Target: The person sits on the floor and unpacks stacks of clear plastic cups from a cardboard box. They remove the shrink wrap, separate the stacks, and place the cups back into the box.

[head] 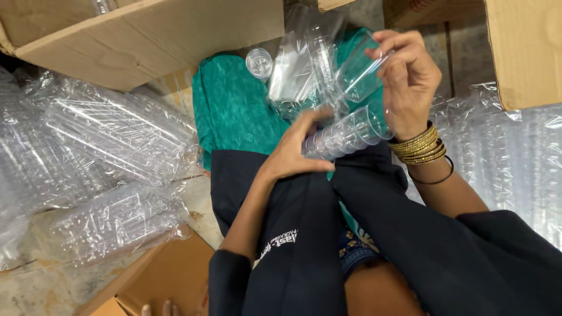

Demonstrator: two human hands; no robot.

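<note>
Clear plastic cups nested in stack — light, thin, crushable; left hand fingers wrapped round stack, right hand pinching single cup — grip sidewalls.

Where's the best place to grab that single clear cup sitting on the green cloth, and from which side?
Take the single clear cup by its side wall just below the rim, coming from above. It stands alone with its round mouth facing up, on the green cloth, so a thumb-and-fingers grip across the wall should hold. Squeeze lightly: thin plastic probably flexes.
</note>
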